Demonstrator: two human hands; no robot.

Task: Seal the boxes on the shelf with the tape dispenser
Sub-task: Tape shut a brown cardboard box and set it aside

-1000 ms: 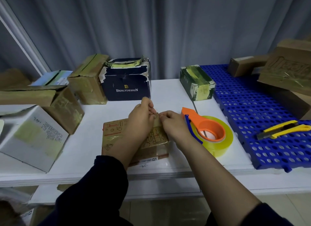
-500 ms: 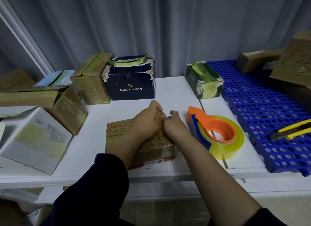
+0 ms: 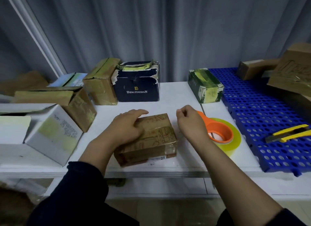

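Your left hand (image 3: pixel 127 127) lies flat and wide on top of the brown box (image 3: pixel 158 138) and presses it down. The box sits on the white shelf (image 3: pixel 176 94), close to the front edge. Your right hand (image 3: pixel 190 123) hangs in the air at the box's 3 o'clock. Its fingers are curled in small, and I can see nothing in them. The tape dispenser (image 3: pixel 220 135) lies on the shelf just past that hand, also at 3 o'clock. No hand holds it.

Here is what I think could go wrong. The box top looks shiny with tape, but I cannot tell if the end is stuck down. If you lift your left hand too soon, a loose end may curl up. The box is near the edge, so a hard push toward 6 o'clock could knock it off. When you grab the dispenser, mind its cutting end. The yellow knife (image 3: pixel 289 135) lies far off at 3 o'clock on the blue mat (image 3: pixel 262 108), so do not swing your arm that way.
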